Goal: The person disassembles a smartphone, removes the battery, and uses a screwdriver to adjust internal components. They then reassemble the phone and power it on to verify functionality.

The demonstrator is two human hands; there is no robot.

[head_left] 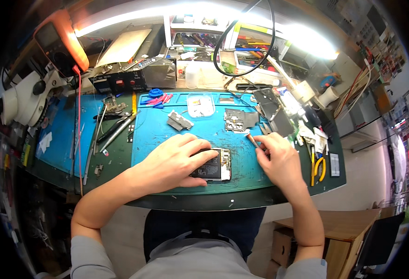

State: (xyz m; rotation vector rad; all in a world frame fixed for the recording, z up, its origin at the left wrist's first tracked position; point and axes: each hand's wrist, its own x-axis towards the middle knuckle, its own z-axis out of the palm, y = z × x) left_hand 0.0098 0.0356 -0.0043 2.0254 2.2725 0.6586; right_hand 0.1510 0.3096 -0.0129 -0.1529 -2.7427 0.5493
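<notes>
An opened phone body [219, 165] with a black battery lies on the blue mat [158, 142] in the centre. My left hand [181, 162] rests over its left part, fingers wrapped on it. To the right of the phone, my right hand [274, 158] grips a slim brown-handled tool [251, 138], its far end pointing up-left. Above them lie a dark metal plate [179, 121], a larger bracket with components [239, 120] and a clear plastic box [199, 104] holding small parts.
A microscope [27, 100], orange meter [60, 42] with red lead, black box [120, 79], hanging cable [218, 51] and part shelves surround the bench. Pliers [321, 169], tissues and several tools lie at the right; more tools [118, 132] at the left. A wooden cabinet [334, 221] stands lower right.
</notes>
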